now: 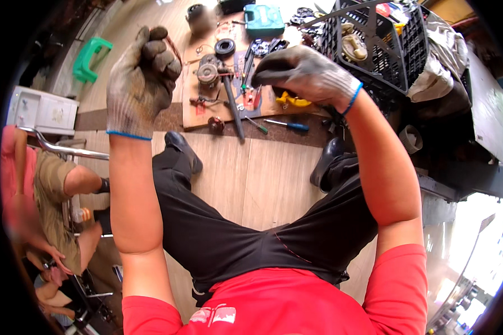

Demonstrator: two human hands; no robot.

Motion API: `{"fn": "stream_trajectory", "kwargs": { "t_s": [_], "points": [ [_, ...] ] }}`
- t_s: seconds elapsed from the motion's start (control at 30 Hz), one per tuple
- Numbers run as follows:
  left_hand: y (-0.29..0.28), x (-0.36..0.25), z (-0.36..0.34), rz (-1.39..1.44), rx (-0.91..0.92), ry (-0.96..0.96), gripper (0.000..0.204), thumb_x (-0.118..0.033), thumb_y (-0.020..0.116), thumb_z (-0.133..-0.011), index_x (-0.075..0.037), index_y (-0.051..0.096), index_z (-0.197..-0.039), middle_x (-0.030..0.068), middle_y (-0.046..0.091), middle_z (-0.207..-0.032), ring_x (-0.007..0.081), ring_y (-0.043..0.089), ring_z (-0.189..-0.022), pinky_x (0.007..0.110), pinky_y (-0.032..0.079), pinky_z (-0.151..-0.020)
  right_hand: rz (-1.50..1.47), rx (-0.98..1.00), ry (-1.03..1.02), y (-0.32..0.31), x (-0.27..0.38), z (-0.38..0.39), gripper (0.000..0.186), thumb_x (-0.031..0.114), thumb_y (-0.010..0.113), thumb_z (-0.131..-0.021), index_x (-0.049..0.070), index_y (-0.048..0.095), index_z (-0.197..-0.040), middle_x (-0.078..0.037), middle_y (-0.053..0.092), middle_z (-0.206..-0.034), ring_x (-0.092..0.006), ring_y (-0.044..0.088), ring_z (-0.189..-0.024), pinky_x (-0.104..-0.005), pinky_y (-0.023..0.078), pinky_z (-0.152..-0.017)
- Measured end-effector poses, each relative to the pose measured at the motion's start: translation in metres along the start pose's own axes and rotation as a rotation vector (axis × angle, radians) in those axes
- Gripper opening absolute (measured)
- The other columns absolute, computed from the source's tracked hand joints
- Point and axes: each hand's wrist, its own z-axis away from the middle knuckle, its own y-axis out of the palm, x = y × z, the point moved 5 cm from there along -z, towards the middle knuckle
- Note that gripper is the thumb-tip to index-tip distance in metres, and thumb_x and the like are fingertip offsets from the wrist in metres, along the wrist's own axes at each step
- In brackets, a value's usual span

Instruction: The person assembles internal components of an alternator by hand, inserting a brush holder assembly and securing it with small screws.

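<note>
The person is wearing soiled off-white knit gloves (129, 106) with dark-coated fingers and blue cuff edges, a red short-sleeved shirt (285, 304) bearing a white print (224, 315), black fabric trousers (257, 248) and dark, glossy shoes (185, 151).

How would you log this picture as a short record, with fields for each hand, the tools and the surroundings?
Left hand: gloved, raised, curled; a thin strand shows beside it, grip unclear
Right hand: gloved, palm side down, nearest a yellow item; anything held is hidden
Tools: blue-handled screwdriver, green-handled tool, long dark rod
Beyond the hands: teal case, black ring
Right side: black crate
Left side: green stool, person in shorts
</note>
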Motion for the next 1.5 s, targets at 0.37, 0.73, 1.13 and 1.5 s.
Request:
{"fn": "stream_trajectory", "kwargs": {
  "t_s": [0.37, 0.73, 1.13, 1.5],
  "points": [
    [-0.017, -0.035, 0.007, -0.102, 0.019, 0.039, 0.027, -0.022, 0.052, -0.108, 0.003, 0.058, -0.114, -0.0049, 0.034, -0.073, 0.0093, 0.033, -0.064, 0.026, 0.033, -0.060, 0.035, 0.133, 0.173, -0.011, -0.034, 0.013, 0.030, 0.021, 0.076, -0.093, 0.003, 0.072, -0.117, -0.006, 0.074, -0.097, -0.0107, 0.067, -0.085, -0.0260, 0.056, -0.079],
    [-0.054, -0.094, 0.020, -0.079, -0.056, 0.214, 0.028, -0.024, 0.051, -0.109, 0.003, 0.061, -0.111, -0.0044, 0.031, -0.071, 0.0096, 0.029, -0.060, 0.026, 0.029, -0.058, 0.903, -0.308, -0.073, -0.041, -0.046, 0.023, 0.014, 0.024, 0.069, -0.087, 0.012, 0.071, -0.093, -0.013, 0.071, -0.086, -0.0347, 0.071, -0.083, -0.0447, 0.056, -0.072],
    [-0.037, -0.028, 0.015, -0.340, -0.282, 0.246, 0.025, -0.027, 0.055, -0.106, -0.003, 0.063, -0.105, 0.0003, 0.056, -0.076, 0.0128, 0.053, -0.064, 0.028, 0.046, -0.059, 0.755, -0.283, 0.043, -0.037, -0.033, 0.027, 0.061, 0.038, 0.072, -0.089, 0.013, 0.055, -0.141, -0.020, 0.060, -0.135, -0.0372, 0.059, -0.123, -0.0486, 0.050, -0.098],
    [0.004, 0.048, -0.010, -0.158, -0.301, 0.080, 0.028, -0.033, 0.058, -0.105, -0.005, 0.062, -0.101, 0.0009, 0.059, -0.073, 0.0179, 0.054, -0.067, 0.034, 0.047, -0.065, 0.093, -0.206, -0.003, 0.029, 0.049, 0.000, 0.061, 0.043, 0.068, -0.092, 0.005, 0.050, -0.136, -0.028, 0.063, -0.126, -0.0434, 0.066, -0.106, -0.0501, 0.053, -0.088]
  ]
}}
